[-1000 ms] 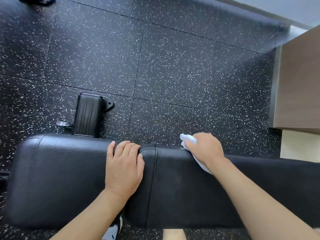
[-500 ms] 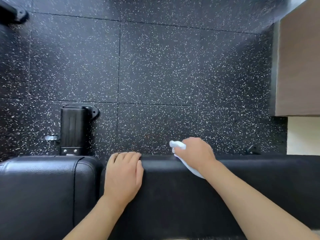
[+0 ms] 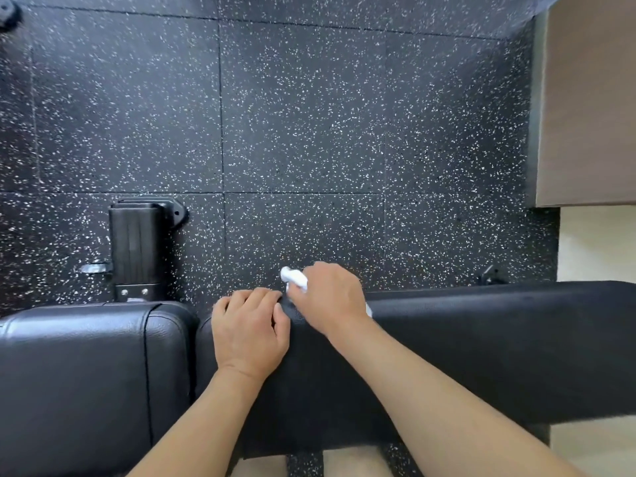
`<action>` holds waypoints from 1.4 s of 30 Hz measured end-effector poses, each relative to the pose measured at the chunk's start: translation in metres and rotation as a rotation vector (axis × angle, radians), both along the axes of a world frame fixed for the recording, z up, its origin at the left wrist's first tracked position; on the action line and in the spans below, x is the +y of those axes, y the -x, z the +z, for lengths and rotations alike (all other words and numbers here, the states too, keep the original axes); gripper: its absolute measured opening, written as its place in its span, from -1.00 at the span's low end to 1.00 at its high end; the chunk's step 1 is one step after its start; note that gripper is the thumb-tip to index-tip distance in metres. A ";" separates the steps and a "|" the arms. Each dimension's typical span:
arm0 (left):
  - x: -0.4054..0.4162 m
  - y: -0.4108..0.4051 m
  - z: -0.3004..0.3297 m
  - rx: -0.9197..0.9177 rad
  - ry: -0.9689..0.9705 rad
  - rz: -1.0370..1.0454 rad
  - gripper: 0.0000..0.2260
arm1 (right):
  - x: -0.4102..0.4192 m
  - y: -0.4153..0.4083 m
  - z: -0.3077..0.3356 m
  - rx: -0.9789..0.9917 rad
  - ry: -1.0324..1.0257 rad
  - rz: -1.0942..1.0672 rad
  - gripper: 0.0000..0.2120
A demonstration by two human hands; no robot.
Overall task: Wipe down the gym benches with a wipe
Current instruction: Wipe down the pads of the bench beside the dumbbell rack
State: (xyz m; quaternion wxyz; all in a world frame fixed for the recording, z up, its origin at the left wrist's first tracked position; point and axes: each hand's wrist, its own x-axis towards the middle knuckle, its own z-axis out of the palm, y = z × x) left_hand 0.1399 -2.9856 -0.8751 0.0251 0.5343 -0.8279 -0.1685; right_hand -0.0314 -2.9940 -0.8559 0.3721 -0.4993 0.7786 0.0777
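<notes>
The right hand (image 3: 330, 297) grips a crumpled white wipe (image 3: 294, 277) at the far edge of the black padded surface (image 3: 481, 346), a bunched end poking out to the far left. The left hand (image 3: 249, 333) rests just beside it, fingers curled over that far edge. The surface's long axis runs left to right, a seam splitting off its glossier left pad (image 3: 86, 373). Beyond lie a speckled black rubber floor (image 3: 309, 132) and a black metal foot (image 3: 137, 246).

Light was soft, even daylight, brighter toward upper right. Black speckled rubber floor (image 3: 303, 132) was evenly lit and sharp at centre. Glossy black padded vinyl seat cushion (image 3: 86, 373) carried pale sheen along its top edge. Shadows faint. Wide-angle bending curved straight lines near edges; slight softness in corners.
</notes>
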 end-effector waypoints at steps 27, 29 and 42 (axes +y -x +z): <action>-0.003 0.004 0.014 -0.105 -0.043 -0.003 -0.72 | 0.033 0.056 0.016 0.010 0.014 -0.083 -0.64; -0.001 0.009 0.018 -0.170 -0.079 -0.032 -0.68 | 0.062 0.118 0.021 0.115 -0.050 -0.111 -0.63; 0.057 0.156 0.032 -0.206 -0.215 -0.204 -0.58 | 0.076 0.134 0.014 0.016 0.099 -0.051 -0.68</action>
